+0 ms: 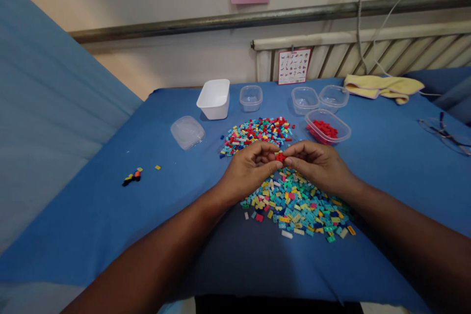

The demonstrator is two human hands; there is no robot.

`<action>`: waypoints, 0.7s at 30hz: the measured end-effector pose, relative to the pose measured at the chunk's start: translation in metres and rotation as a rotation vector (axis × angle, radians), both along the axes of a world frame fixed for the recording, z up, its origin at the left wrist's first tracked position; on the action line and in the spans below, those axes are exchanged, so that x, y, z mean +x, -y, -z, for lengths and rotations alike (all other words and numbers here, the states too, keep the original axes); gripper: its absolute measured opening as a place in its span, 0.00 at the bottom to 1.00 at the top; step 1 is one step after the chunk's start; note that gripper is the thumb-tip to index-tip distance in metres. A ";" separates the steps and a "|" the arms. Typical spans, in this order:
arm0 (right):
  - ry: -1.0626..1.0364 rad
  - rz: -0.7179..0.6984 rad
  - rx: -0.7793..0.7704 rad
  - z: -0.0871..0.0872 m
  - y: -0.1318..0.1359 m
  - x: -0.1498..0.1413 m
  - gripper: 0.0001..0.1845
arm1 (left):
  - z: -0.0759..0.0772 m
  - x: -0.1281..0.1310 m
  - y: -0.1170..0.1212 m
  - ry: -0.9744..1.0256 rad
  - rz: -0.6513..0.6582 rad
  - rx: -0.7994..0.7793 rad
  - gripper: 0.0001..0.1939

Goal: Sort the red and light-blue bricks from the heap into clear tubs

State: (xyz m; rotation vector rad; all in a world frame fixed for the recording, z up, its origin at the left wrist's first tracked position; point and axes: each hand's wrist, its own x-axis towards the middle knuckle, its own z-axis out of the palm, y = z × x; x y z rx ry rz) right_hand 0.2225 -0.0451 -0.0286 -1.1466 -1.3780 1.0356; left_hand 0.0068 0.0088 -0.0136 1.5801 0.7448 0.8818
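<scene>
Pinching with fingers (302,147) of left hand (248,167) and right hand (320,162), nearly closed, tip to tip on small red bricks (280,157). Held over the bench (176,196), between farther mixed pile (253,133) and nearer mixed pile (301,206) toward the front edge. Probably joining or parting bricks; hard to tell which behind thumbs. Should call next for steady grip, even thumb pressure.
</scene>
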 end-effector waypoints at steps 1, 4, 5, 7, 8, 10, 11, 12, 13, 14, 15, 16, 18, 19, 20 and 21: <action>0.010 0.003 0.006 0.000 0.000 0.000 0.12 | 0.000 -0.001 0.000 -0.014 -0.005 0.020 0.15; 0.044 0.017 0.034 0.001 0.001 0.000 0.11 | 0.000 -0.002 0.000 -0.046 -0.010 0.055 0.12; 0.056 0.021 0.044 0.001 0.001 -0.001 0.11 | 0.000 -0.002 0.000 -0.050 -0.008 0.059 0.12; 0.077 0.033 0.064 0.003 0.002 -0.001 0.11 | 0.001 -0.002 0.000 -0.048 -0.002 0.055 0.11; 0.091 0.036 0.071 0.003 0.002 0.000 0.11 | 0.001 -0.003 0.001 -0.044 0.000 0.050 0.11; 0.123 0.047 0.084 0.004 0.002 0.000 0.11 | 0.002 -0.003 0.001 -0.039 -0.005 0.037 0.12; 0.141 0.053 0.088 0.004 0.002 0.000 0.11 | 0.002 -0.003 0.002 -0.041 -0.009 0.029 0.12; 0.160 0.059 0.093 0.004 0.002 0.000 0.11 | 0.001 -0.003 0.002 -0.044 -0.014 0.019 0.13; 0.176 0.065 0.099 0.004 0.002 0.000 0.11 | 0.001 -0.003 0.002 -0.049 -0.018 0.008 0.13; 0.191 0.069 0.108 0.003 0.003 0.000 0.11 | 0.000 -0.003 0.002 -0.052 -0.021 -0.004 0.13; 0.207 0.069 0.122 0.003 0.003 0.000 0.10 | 0.000 -0.003 0.002 -0.056 -0.025 -0.014 0.13; 0.223 0.066 0.142 0.003 0.003 0.001 0.09 | -0.001 -0.003 0.002 -0.058 -0.031 -0.020 0.13; 0.262 0.060 0.192 0.003 0.004 0.001 0.08 | -0.003 -0.003 0.000 -0.062 -0.047 -0.021 0.12; 0.284 0.060 0.214 0.003 0.004 0.001 0.08 | -0.003 -0.003 0.000 -0.065 -0.054 -0.018 0.12; 0.305 0.062 0.230 0.004 0.004 0.002 0.08 | -0.004 -0.003 0.000 -0.067 -0.060 -0.012 0.12; 0.321 0.067 0.241 0.004 0.004 0.002 0.08 | -0.004 -0.003 -0.001 -0.067 -0.063 -0.009 0.12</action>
